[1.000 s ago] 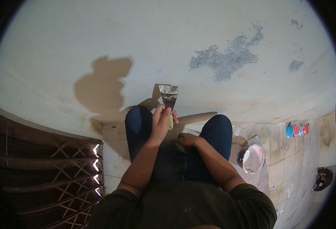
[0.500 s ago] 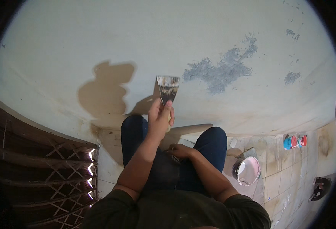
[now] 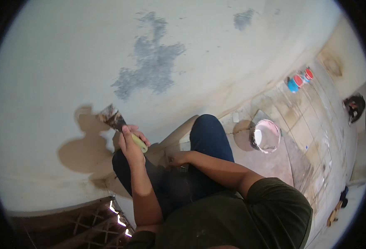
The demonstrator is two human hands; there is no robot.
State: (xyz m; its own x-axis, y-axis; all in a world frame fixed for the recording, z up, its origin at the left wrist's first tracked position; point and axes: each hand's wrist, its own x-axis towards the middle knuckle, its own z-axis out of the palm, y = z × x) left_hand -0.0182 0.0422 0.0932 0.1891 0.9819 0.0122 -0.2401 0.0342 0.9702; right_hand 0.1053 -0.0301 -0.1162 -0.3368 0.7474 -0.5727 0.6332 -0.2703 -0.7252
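My left hand (image 3: 132,143) is closed round the yellow-green handle of a putty knife (image 3: 115,120), thumb along its upper side. Its wide blade, smeared with dark and whitish residue, points up and left in front of the pale wall (image 3: 216,83). Whether the blade touches the wall I cannot tell. Up and right of the blade is a rough grey patch (image 3: 151,66) on the wall. Low between my knees, my right hand (image 3: 178,159) is in shade with its fingers curled; what they hold, if anything, is not clear.
A round bucket (image 3: 267,136) with pinkish-white smears stands on the tiled floor to the right. Farther off, blue and red containers (image 3: 296,83) sit by the wall's foot. A dark lattice gate (image 3: 83,226) lies at lower left. Another grey patch (image 3: 243,19) marks the wall higher up.
The view has turned right, so the wall patches and bucket appear farther left or higher. The putty knife now leans left instead of pointing nearly straight up, still in my left hand.
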